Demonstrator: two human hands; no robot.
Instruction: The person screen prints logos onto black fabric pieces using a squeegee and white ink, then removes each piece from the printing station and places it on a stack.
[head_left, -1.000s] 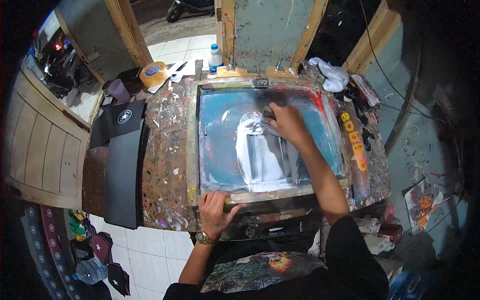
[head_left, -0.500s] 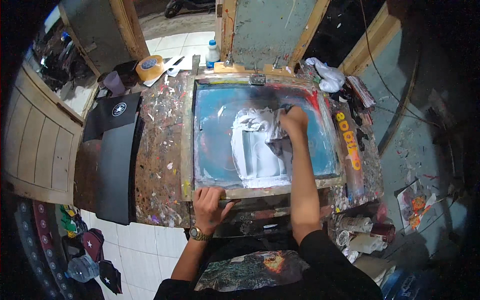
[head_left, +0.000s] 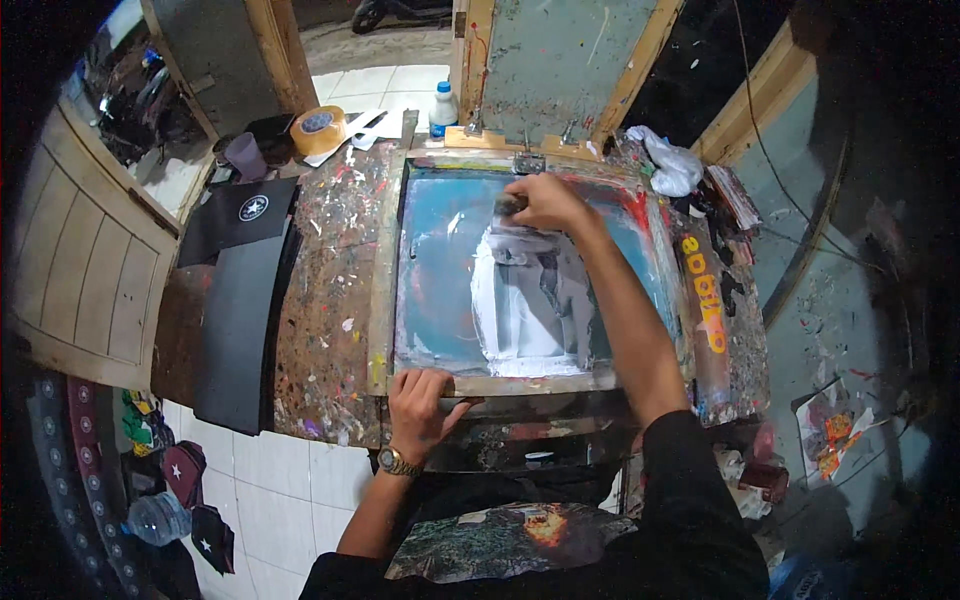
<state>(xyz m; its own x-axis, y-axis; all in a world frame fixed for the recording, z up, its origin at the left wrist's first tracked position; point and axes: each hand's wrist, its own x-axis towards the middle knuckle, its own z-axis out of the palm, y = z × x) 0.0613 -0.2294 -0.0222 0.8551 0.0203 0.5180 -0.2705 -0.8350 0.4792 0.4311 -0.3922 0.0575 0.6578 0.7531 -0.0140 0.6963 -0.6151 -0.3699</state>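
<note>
A screen-printing frame (head_left: 560, 384) with blue mesh lies on the worktable before me. White ink (head_left: 510, 345) is spread in a block down the middle of the mesh. My left hand (head_left: 422, 405) grips the near left edge of the frame, fingers curled over the wood and thumb out to the side. Toward the far side of the mesh, my right hand (head_left: 550, 203) is closed on a squeegee (head_left: 512, 206), which is blurred and partly hidden by the hand. Metal clamps (head_left: 528, 162) stand along the far edge of the frame.
Dark sheets (head_left: 240, 330) are stacked on the left of the stained worktable (head_left: 325, 340). A tape roll (head_left: 318, 130), a purple cup (head_left: 245, 157) and a white bottle (head_left: 443, 110) stand at the back. A white plastic bag (head_left: 672, 165) lies at the far right.
My right hand has moved left and away from me with the squeegee, to the far end of the ink. The white ink lies smoother there. My left hand keeps its place on the frame.
</note>
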